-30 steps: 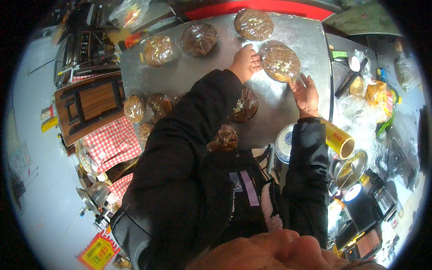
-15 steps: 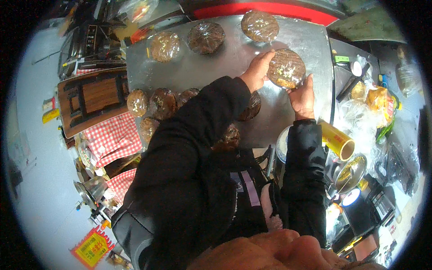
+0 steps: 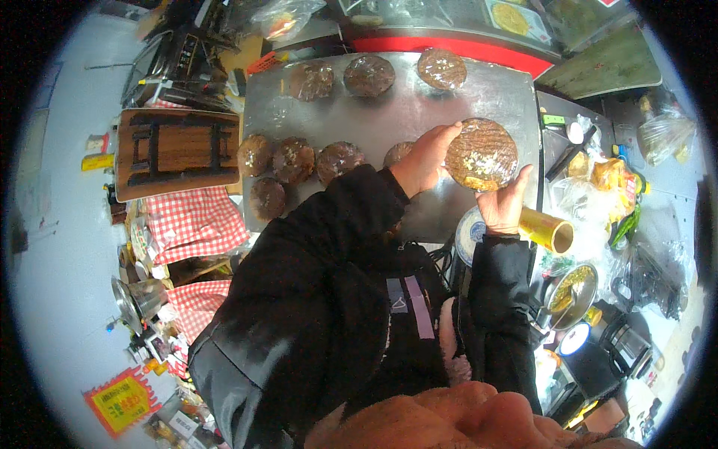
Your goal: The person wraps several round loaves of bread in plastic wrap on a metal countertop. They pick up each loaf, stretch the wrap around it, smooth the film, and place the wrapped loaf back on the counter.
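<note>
Between both hands I hold up a round brown food disc in clear film (image 3: 482, 153), its ridged face with pale bits turned toward me. My left hand (image 3: 424, 161) grips its left edge, and my right hand (image 3: 505, 203) supports its lower right edge. Similar wrapped discs lie on the metal table (image 3: 329, 120): a far row includes a dark one (image 3: 369, 75) and one at the right (image 3: 441, 69). Several more sit at the left, among them a disc near the table's middle (image 3: 340, 159). My left sleeve hides part of the table's near side.
Right of the table are a yellow tube roll (image 3: 550, 230), a pan with a spoon (image 3: 574, 294), a patterned plate (image 3: 470, 236) and plastic bags (image 3: 576, 198). At left stand a wooden board (image 3: 177, 155) and red checked cloths (image 3: 196, 224). A red strip edges the far side.
The view has tilted, so the table and its discs appear lower, with more of the far side showing. The held disc is still in both hands and faces me more fully.
</note>
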Action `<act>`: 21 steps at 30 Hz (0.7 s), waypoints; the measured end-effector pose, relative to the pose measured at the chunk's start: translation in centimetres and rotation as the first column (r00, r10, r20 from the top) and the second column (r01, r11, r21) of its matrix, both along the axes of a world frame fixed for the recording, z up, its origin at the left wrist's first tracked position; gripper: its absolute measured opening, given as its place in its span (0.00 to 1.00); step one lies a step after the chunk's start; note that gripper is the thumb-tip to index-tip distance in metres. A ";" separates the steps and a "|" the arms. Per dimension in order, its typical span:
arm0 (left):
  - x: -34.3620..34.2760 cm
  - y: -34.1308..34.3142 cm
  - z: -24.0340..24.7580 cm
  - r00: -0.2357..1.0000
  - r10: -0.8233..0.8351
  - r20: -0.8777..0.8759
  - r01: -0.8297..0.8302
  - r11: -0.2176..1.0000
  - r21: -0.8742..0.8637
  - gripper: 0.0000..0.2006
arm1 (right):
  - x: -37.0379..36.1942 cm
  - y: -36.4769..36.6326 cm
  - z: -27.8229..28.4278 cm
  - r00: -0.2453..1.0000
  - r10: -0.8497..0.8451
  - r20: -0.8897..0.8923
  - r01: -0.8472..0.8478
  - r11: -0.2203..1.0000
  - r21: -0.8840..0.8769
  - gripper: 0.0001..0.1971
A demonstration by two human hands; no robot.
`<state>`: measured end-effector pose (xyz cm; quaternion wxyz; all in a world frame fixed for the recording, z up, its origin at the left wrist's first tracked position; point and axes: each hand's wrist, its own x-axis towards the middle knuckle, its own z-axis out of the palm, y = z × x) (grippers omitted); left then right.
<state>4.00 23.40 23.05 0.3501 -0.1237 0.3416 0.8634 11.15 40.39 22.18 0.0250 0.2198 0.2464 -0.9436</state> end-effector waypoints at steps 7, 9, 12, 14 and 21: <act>4.4 -2.2 3.4 0.999 0.045 -0.030 -0.044 0.999 0.024 0.19 | 4.4 -1.4 3.3 0.992 0.102 -0.067 -0.109 0.988 -0.105 0.38; 5.6 -2.8 4.4 0.998 0.053 -0.043 -0.052 0.998 0.024 0.19 | 5.3 -2.0 3.9 0.990 0.115 -0.081 -0.123 0.988 -0.096 0.37; 6.9 -4.0 5.6 0.998 0.029 -0.051 -0.027 0.999 0.043 0.19 | 6.4 -2.9 4.4 0.990 0.115 -0.083 -0.118 0.993 -0.030 0.36; 7.8 -5.2 5.7 0.998 0.003 -0.068 -0.001 0.999 0.034 0.20 | 7.3 -3.7 4.8 0.990 0.110 -0.093 -0.108 0.994 0.020 0.36; 9.7 -10.5 4.2 0.857 -0.146 -0.494 0.022 0.969 -0.248 0.18 | 10.0 -8.1 6.6 0.996 -0.019 -0.091 0.015 0.998 -0.053 0.32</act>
